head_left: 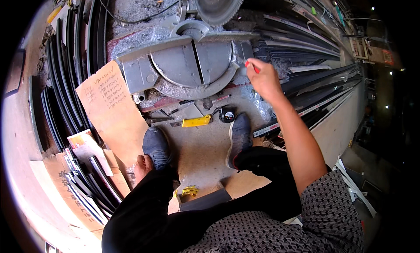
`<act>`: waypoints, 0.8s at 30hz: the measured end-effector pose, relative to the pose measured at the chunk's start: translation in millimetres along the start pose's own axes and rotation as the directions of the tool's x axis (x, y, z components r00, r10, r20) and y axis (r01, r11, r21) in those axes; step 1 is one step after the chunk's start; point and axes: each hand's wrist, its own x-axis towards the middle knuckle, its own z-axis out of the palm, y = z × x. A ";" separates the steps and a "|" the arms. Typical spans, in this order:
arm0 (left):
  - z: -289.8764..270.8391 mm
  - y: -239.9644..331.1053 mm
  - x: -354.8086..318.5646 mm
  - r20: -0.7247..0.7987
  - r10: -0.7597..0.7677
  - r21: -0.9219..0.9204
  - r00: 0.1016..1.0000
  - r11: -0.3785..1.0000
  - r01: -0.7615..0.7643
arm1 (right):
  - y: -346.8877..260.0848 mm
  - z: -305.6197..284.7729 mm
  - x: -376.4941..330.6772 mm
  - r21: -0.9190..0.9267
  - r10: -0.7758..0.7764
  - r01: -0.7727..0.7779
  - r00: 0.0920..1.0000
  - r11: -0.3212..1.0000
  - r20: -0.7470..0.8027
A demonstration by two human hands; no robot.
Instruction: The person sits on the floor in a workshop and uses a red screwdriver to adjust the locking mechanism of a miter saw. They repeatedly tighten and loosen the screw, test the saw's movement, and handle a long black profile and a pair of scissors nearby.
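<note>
My right hand (264, 81) is closed round a small red-handled brush (252, 66), held at the right end of a grey mitre saw's base (175, 62). The brush's far end is hard to make out against the metal. Above the base stands the round toothed blade (218, 6). My left hand (142, 167) hangs low beside my left shoe (156, 143), partly hidden by my trouser leg. It is nearest to the lower part of a brown cardboard sheet (113, 117) with handwriting on it; whether its fingers grip anything does not show.
A yellow-handled cutter (196, 121), a black tape measure (227, 115) and pens lie between my feet and the saw. Long dark profiles (315, 93) are stacked at right, and more black strips (65, 78) at left. Metal shavings (131, 8) cover the area behind the saw.
</note>
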 end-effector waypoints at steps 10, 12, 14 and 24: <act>3.0 -12.5 4.9 0.006 0.107 0.039 0.994 0.993 -0.107 | -19.9 -13.3 5.4 0.002 0.054 -0.055 0.997 0.999 0.051; 7.9 -24.5 4.9 -0.001 0.190 0.069 0.982 0.980 -0.189 | -7.4 -7.0 -0.8 0.008 0.022 -0.022 1.000 1.000 0.004; 3.6 -23.1 5.6 -0.001 0.172 0.087 0.985 0.981 -0.171 | -1.8 0.6 -9.2 0.024 -0.036 0.037 0.999 0.999 -0.035; -3.9 7.0 0.6 0.011 -0.005 -0.031 1.000 1.000 0.005 | -14.8 -6.0 -10.4 0.024 0.056 -0.056 0.998 0.998 0.019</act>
